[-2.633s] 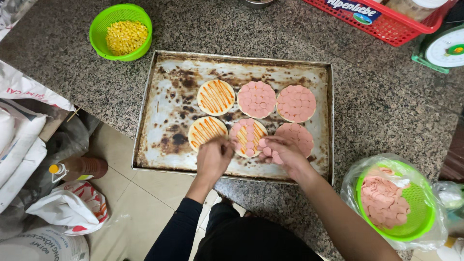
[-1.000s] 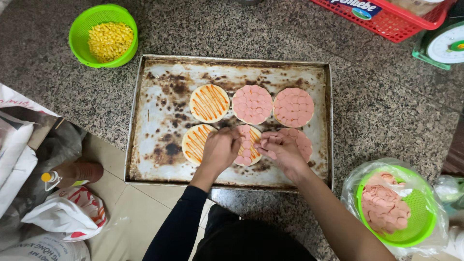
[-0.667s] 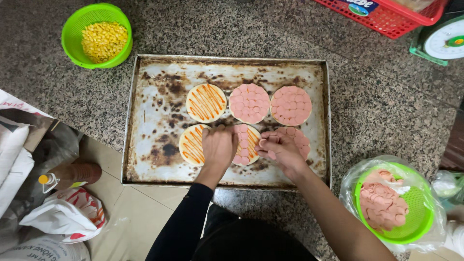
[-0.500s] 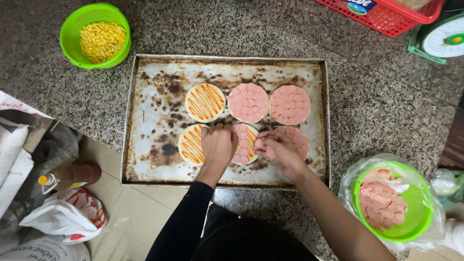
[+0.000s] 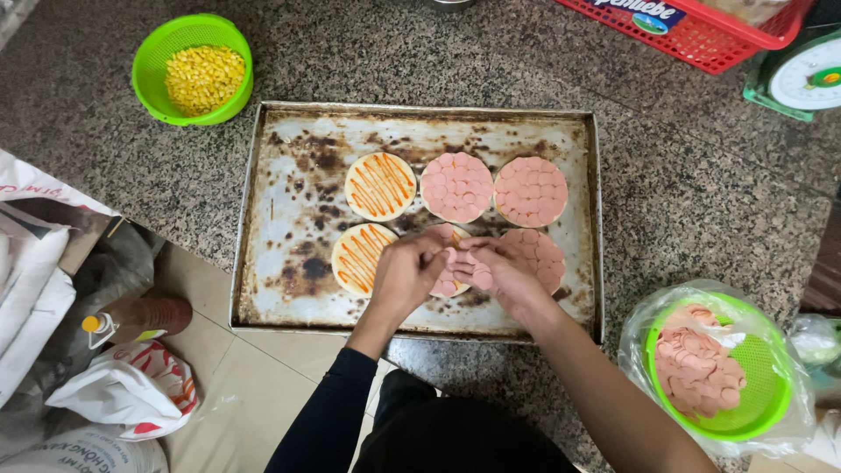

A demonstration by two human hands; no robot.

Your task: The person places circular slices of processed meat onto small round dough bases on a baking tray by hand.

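Both hands, left (image 5: 405, 273) and right (image 5: 501, 273), are pinching sausage slices over the middle base (image 5: 455, 267) in the tray's (image 5: 263, 254) near row. Slices are likely slipping onto the tray or overlapping unevenly, since the fingers are crowding each other.

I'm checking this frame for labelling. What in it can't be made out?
Head view only:
- Front middle round base: mostly hidden under left hand and right hand.
- Red basket and scale: cut off by the top edge.
- Sausage slices in hand: count hidden by fingers.
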